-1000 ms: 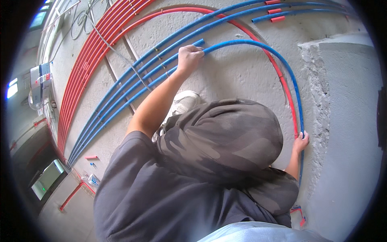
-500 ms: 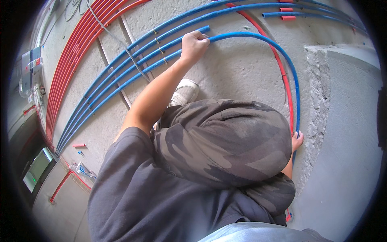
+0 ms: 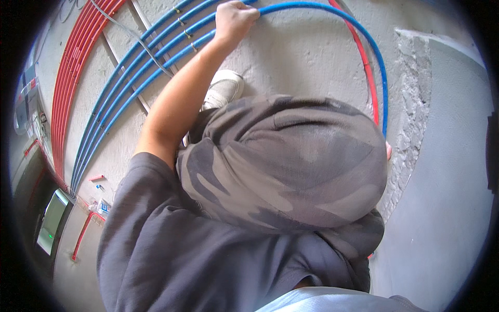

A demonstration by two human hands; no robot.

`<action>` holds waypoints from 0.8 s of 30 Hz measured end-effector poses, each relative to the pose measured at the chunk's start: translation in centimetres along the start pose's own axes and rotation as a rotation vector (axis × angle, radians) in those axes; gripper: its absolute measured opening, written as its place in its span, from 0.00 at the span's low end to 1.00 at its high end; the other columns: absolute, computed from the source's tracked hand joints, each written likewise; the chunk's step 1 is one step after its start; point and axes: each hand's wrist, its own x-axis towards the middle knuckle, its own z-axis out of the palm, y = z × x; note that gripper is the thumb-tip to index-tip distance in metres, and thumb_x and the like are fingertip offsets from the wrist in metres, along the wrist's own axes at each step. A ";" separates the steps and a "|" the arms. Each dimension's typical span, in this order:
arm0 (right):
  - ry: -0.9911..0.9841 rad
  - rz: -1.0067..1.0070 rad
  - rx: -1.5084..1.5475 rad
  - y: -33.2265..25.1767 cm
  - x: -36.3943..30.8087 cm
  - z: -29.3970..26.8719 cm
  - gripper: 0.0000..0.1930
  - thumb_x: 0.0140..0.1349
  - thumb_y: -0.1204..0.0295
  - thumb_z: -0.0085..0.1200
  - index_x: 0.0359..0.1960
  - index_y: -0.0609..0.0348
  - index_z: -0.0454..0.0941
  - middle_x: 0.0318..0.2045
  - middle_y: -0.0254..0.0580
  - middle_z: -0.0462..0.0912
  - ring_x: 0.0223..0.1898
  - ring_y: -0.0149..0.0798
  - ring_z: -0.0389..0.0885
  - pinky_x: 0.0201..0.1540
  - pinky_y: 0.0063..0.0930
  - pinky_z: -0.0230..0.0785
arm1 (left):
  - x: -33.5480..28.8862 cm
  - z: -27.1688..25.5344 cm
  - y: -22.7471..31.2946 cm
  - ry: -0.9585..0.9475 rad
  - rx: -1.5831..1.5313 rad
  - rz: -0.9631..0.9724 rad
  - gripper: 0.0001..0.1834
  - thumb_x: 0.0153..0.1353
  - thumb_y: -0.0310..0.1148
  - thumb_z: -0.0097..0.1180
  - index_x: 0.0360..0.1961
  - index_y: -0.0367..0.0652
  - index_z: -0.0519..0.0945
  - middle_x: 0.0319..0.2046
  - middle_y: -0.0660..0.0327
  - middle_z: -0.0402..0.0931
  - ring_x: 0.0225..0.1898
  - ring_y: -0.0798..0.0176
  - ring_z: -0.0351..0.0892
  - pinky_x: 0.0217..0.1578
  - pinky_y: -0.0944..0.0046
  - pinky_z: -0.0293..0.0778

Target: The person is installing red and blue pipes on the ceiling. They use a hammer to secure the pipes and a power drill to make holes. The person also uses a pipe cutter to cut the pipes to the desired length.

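A blue pipe (image 3: pixel 358 31) bends in a wide arc over the rough concrete floor (image 3: pixel 301 62). My left hand (image 3: pixel 235 21) is stretched far forward and closed around this blue pipe near the top of the arc. Only a sliver of my right hand (image 3: pixel 388 151) shows past the brim of my camouflage hat (image 3: pixel 291 166), right at the pipe's lower end, which it seems to hold. My grey shirt (image 3: pixel 171 249) fills the lower part of the view. A thin red pipe (image 3: pixel 364 62) curves just inside the blue arc.
Several parallel blue pipes (image 3: pixel 135 78) and a bundle of red pipes (image 3: pixel 67 88) run along the floor on the left, crossed by a grey conduit (image 3: pixel 130 36). My white shoe (image 3: pixel 223 88) stands beside them. A raised smooth grey slab (image 3: pixel 447 182) with a crumbly edge lies right.
The view has dropped closer to the floor. My left hand sits higher in the picture, still on the blue pipe. My right hand has slipped almost fully behind the hat.
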 end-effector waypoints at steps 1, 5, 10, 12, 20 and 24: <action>0.007 0.015 0.006 -0.4 0.0 -0.1 0.13 0.66 0.75 0.63 0.49 0.69 0.84 0.46 0.59 0.86 0.50 0.60 0.83 0.58 0.48 0.72 | -0.3 -0.3 0.3 -0.017 -0.029 0.035 0.09 0.58 0.29 0.70 0.34 0.32 0.88 0.32 0.56 0.88 0.32 0.67 0.87 0.34 0.66 0.83; 0.014 0.057 0.014 -2.0 -0.2 -0.9 0.12 0.67 0.76 0.62 0.49 0.70 0.84 0.45 0.59 0.86 0.49 0.58 0.83 0.56 0.47 0.72 | -0.3 -0.4 1.7 -0.053 -0.054 -0.107 0.09 0.52 0.27 0.62 0.18 0.34 0.83 0.16 0.62 0.77 0.17 0.68 0.73 0.19 0.63 0.67; 0.013 0.048 0.056 -2.9 -0.2 -1.2 0.11 0.66 0.76 0.63 0.48 0.70 0.84 0.44 0.59 0.86 0.48 0.58 0.83 0.56 0.47 0.72 | -0.6 -0.3 2.6 -0.021 -0.061 -0.094 0.09 0.52 0.29 0.69 0.20 0.35 0.85 0.16 0.64 0.78 0.18 0.70 0.73 0.21 0.64 0.68; 0.017 0.040 0.077 -2.7 -0.2 -1.0 0.11 0.66 0.77 0.63 0.47 0.70 0.85 0.44 0.59 0.87 0.48 0.57 0.83 0.56 0.47 0.72 | -0.6 -0.3 2.7 -0.044 -0.049 -0.115 0.09 0.52 0.28 0.69 0.21 0.34 0.85 0.16 0.64 0.78 0.18 0.70 0.73 0.21 0.64 0.68; 0.055 -0.043 0.014 -2.0 0.0 -0.8 0.11 0.64 0.77 0.64 0.46 0.69 0.85 0.43 0.58 0.87 0.48 0.59 0.83 0.57 0.49 0.72 | 0.4 1.0 3.1 0.090 -0.036 -0.165 0.06 0.47 0.24 0.68 0.20 0.33 0.83 0.17 0.58 0.78 0.17 0.63 0.73 0.21 0.59 0.69; 0.089 -0.075 0.036 -2.1 -0.1 -0.7 0.11 0.63 0.76 0.65 0.46 0.68 0.86 0.43 0.58 0.87 0.48 0.59 0.83 0.56 0.49 0.72 | 1.0 1.0 3.0 0.074 -0.094 -0.208 0.05 0.45 0.22 0.68 0.20 0.33 0.82 0.17 0.56 0.78 0.16 0.61 0.74 0.21 0.58 0.69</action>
